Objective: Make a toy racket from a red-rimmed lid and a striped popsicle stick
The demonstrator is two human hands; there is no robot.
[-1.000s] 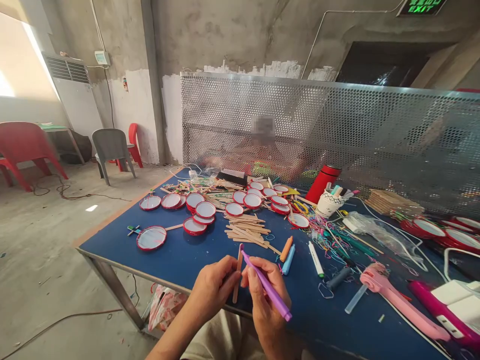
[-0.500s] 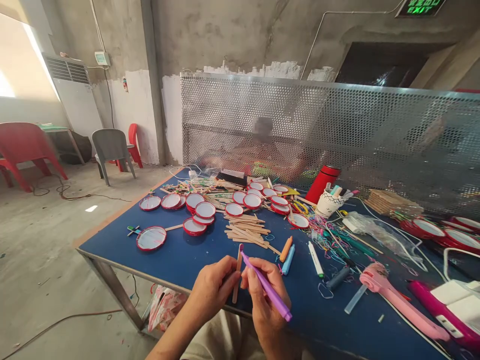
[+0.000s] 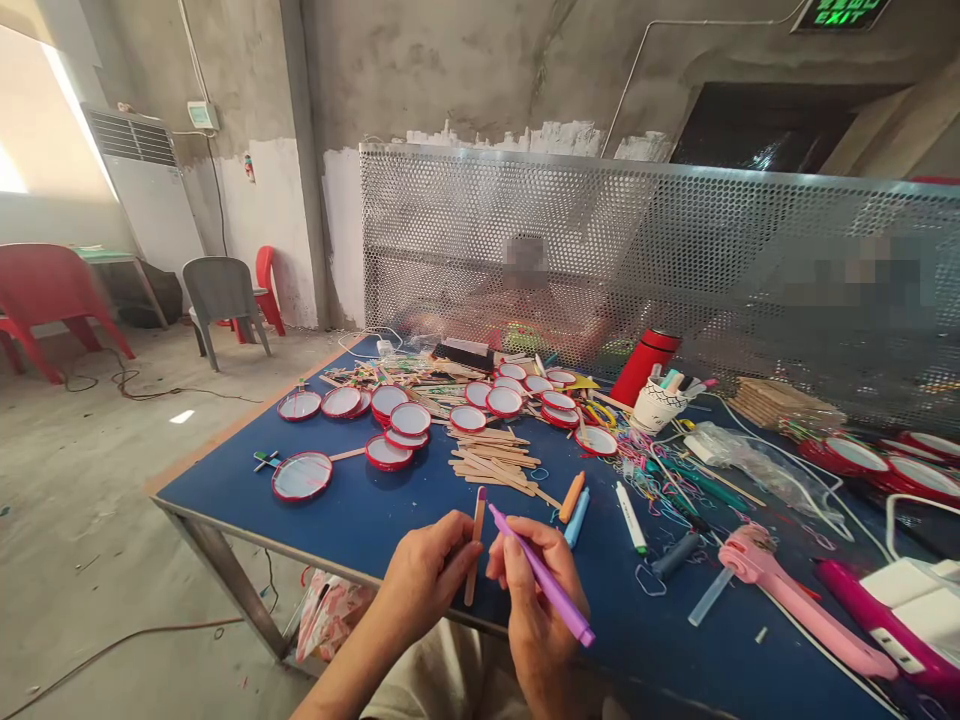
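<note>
Between the thumb and fingers of my left hand [image 3: 431, 570] is a wooden craft stick [image 3: 478, 520], held upright near the table's front edge. Its top end is coloured purple. My right hand [image 3: 541, 590] grips a purple marker [image 3: 544, 575] like a pen, the tip pointing up and left, a small gap from the stick. Beyond my hands lies a pile of plain craft sticks [image 3: 495, 462]. An orange marker [image 3: 571, 497] and a light blue marker [image 3: 577, 518] lie just past my right hand.
Several red-rimmed round discs [image 3: 301, 477] spread over the blue table [image 3: 225, 500]. To the right are a white marker [image 3: 631, 518], a pink glue gun [image 3: 802, 600], tangled strings, a pen cup [image 3: 657, 408] and a red flask [image 3: 646, 368]. A perforated metal panel [image 3: 465, 210] stands behind, with a person beyond it.
The marker in my right hand has drawn back to the right, so its tip has come away from the stick's top. My left hand and the stick stay in place.
</note>
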